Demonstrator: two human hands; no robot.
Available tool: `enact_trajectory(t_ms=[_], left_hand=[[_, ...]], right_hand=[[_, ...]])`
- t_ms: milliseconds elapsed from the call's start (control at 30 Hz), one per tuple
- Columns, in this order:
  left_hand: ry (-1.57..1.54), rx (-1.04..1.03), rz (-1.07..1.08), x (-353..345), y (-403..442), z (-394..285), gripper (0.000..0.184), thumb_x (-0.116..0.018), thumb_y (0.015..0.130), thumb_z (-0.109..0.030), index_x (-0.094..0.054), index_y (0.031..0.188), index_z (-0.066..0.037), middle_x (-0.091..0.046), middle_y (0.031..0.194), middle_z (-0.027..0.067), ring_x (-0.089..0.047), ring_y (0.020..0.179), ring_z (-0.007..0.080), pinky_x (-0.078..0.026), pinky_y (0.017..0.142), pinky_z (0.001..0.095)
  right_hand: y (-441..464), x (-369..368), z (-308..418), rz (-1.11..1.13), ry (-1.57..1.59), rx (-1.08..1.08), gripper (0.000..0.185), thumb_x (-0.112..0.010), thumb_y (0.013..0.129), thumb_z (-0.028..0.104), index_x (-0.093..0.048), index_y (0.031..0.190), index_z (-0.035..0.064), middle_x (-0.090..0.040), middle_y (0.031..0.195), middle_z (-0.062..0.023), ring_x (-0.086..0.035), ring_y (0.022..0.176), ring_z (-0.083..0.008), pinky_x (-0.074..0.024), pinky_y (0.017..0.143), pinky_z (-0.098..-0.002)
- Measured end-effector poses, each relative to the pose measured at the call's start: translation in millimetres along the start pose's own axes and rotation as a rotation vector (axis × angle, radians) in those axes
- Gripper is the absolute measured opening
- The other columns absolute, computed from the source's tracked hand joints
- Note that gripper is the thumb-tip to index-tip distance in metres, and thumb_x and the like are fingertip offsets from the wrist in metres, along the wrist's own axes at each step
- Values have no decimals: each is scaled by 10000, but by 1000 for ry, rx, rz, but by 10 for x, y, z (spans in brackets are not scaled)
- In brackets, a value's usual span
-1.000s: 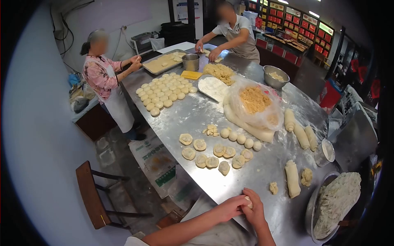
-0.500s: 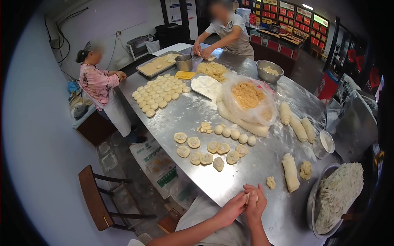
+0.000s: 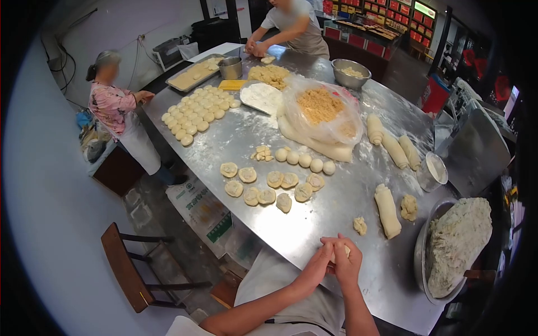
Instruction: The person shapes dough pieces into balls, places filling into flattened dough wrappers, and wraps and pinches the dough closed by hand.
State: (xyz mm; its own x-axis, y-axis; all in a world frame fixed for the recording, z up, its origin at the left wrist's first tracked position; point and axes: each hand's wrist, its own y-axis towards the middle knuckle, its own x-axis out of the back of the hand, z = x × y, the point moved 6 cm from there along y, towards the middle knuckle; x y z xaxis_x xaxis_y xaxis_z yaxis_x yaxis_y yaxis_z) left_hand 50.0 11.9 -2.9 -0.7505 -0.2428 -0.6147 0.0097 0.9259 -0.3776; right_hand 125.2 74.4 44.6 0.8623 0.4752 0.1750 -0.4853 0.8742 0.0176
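My left hand and my right hand are closed together around a small piece of pale dough, just above the near edge of the metal table. Fingers cover most of the piece. Beyond them lie several flattened dough rounds with filling on top. Behind those, a row of smooth dough balls sits beside a heap of small dough bits. To the right of my hands are a small dough lump, a thick dough roll and another lump.
A large bowl of greenish mixture stands at the right edge. Mid-table lies a plastic bag of orange-brown crumbly filling on a dough slab. Rows of round pieces sit at left. Two co-workers stand at the table's far sides; a chair is left.
My view has tilted, so the table and its things appear higher and further left. My hands stay together around the dough, with the fingers slightly shifted.
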Motion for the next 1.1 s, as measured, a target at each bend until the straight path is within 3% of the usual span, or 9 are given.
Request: enact_trajectory(t_ms=[200, 333, 433, 533, 633, 733, 800, 967, 1100], left_hand=[[-54, -125, -1, 73, -54, -163, 481, -339, 1133, -463, -520, 1381, -92, -601, 1200, 38, -573, 1064, 116, -487, 895, 293], [40, -113, 50, 297, -90, -246, 474, -344, 1129, -469, -553, 1317, -87, -618, 1139, 22, -582, 947, 111, -487, 819, 285], [84, -28, 33, 311, -93, -242, 514, -322, 1122, -512, -563, 1288, -90, -621, 1091, 12, -578, 882, 110, -487, 752, 275], [94, 28, 82, 290, -70, -237, 603, -271, 1109, -577, -549, 1318, -84, -626, 1126, 22, -592, 915, 117, -500, 752, 280], [-71, -68, 91, 156, -153, -308, 594, -261, 1120, -542, -488, 1402, -71, -601, 1263, 54, -592, 1055, 137, -501, 873, 322], [-72, -137, 86, 160, -194, -388, 528, -285, 1134, -484, -490, 1385, -67, -587, 1227, 54, -571, 1032, 134, -483, 905, 335], [-37, -195, 74, 240, -166, -376, 517, -304, 1133, -484, -521, 1338, -61, -596, 1127, 44, -563, 957, 118, -491, 859, 311], [-26, -23, 81, 177, -176, -264, 534, -313, 1127, -506, -550, 1292, -57, -609, 1052, 45, -573, 880, 110, -503, 799, 289], [7, 60, 116, 91, -113, -206, 542, -318, 1123, -521, -551, 1292, -61, -608, 1065, 42, -583, 876, 100, -510, 783, 280]], right_hand=[[64, -141, 215, -61, -193, 188, 398, -588, 1035, 282, -632, 1332, 21, -708, 1271, -119, -633, 1162, -144, -390, 1150, -439], [115, -200, 168, 198, 410, -89, 500, -656, 1003, 314, -578, 1397, 17, -699, 1288, -110, -602, 1202, -132, -464, 1055, -352], [94, -254, 170, 299, 30, -320, 428, -666, 1007, 261, -621, 1336, -9, -719, 1216, -92, -662, 1021, -140, -478, 1015, -295], [177, -268, 196, 90, -131, 168, 389, -464, 1084, 267, -667, 1264, -12, -728, 920, -74, -669, 838, -133, -491, 1081, -411], [165, -289, 214, 1, -18, 143, 428, -423, 1093, 293, -671, 1260, -14, -745, 980, -87, -674, 919, -150, -311, 1235, -450], [186, -291, 226, 46, -122, 67, 355, -480, 1071, 231, -674, 1267, 8, -726, 1165, -127, -663, 1057, -173, -394, 1169, -434], [127, -274, 100, 140, 312, -131, 362, -489, 1058, 225, -661, 1298, 16, -719, 1183, -146, -654, 1087, -174, -444, 1116, -399], [34, -230, 159, 151, 132, -210, 411, -549, 1006, 257, -654, 1309, 1, -710, 1213, -196, -650, 1142, -215, -526, 991, -339], [0, -141, -62, 103, 345, -243, 386, -547, 997, 242, -693, 1220, -37, -699, 1253, -209, -638, 1193, -244, -520, 990, -338]])
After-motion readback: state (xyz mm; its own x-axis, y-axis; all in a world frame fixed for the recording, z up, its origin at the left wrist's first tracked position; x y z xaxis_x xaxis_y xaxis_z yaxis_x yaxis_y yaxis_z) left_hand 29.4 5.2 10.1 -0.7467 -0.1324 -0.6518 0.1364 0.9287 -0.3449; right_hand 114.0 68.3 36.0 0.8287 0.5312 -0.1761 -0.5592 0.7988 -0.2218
